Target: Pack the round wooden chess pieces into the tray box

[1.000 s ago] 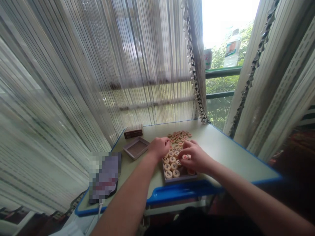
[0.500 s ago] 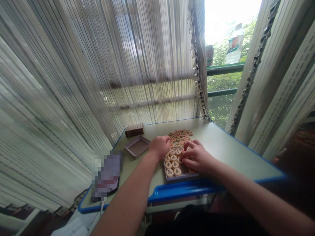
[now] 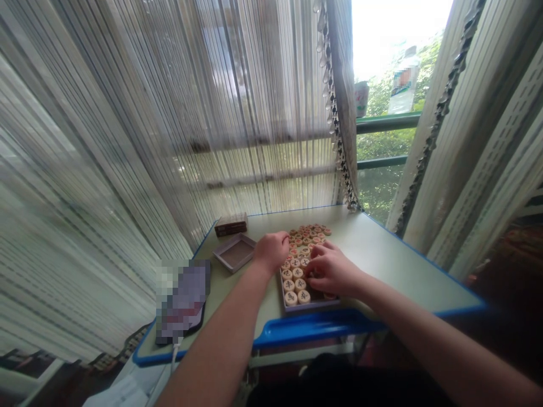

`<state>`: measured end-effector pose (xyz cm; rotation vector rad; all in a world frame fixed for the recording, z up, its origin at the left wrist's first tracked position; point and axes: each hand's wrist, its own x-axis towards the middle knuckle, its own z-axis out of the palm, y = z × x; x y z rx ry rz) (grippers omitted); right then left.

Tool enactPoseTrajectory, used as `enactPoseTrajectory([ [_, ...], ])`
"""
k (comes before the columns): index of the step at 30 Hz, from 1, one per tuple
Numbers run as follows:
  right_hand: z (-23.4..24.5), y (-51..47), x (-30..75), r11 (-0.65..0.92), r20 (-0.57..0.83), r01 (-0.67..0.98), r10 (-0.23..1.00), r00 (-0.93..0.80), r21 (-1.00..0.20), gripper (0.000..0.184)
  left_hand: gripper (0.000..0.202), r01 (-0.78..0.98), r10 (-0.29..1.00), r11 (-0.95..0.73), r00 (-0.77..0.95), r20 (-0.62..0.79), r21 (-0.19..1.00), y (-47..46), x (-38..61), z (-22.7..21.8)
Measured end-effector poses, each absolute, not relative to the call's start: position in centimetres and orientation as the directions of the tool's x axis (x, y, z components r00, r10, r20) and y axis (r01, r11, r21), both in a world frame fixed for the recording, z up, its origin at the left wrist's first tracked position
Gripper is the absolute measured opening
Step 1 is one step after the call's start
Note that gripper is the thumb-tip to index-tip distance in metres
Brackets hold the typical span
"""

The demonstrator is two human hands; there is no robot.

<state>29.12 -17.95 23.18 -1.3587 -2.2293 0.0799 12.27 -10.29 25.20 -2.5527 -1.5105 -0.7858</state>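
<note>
Right hand (image 3: 333, 270) curls its fingers over round wooden pieces (image 3: 298, 277) in a tray (image 3: 309, 308), any pinch hidden; left hand (image 3: 271, 252) sits just beside them, fingers bunched

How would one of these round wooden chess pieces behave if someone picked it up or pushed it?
The wooden chess piece looks stiff and solid, so it probably won't flex. Its flat disc shape suggests it stays steady lying flat but might roll on edge. Packed closely in the tray, it would likely shove its neighbours when pushed.
</note>
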Motion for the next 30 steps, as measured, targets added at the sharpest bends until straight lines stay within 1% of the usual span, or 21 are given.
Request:
enactPoseTrajectory([
  [4,23.1,-17.9,29.1,0.515,0.432,0.822,0.816,-0.383,-0.244,0.012,0.029,0.818,0.786,-0.541,0.410,0.463,0.195,-10.1,12.3,25.1],
  [9,23.0,-17.7,29.2,0.532,0.470,0.814,0.794,-0.385,-0.233,0.009,0.029,0.807,0.787,-0.551,0.417,0.454,0.213,-10.1,12.3,25.1],
  [14,23.1,-17.8,29.3,0.543,0.483,0.802,0.787,-0.384,-0.247,0.011,0.028,0.806,0.785,-0.553,0.419,0.456,0.212,-10.1,12.4,25.1],
  [24,22.8,-17.5,29.1,0.541,0.474,0.801,0.792,-0.384,-0.255,0.009,0.028,0.819,0.791,-0.541,0.416,0.449,0.193,-9.9,12.3,24.7],
  [27,22.7,-17.7,29.5,0.545,0.490,0.787,0.791,-0.367,-0.290,0.009,0.028,0.822,0.799,-0.535,0.416,0.435,0.195,-9.9,12.2,24.7],
  [30,22.5,-17.6,30.3,0.522,0.519,0.784,0.797,-0.309,-0.335,0.014,0.028,0.831,0.814,-0.517,0.405,0.416,0.203,-9.9,12.2,24.7],
])
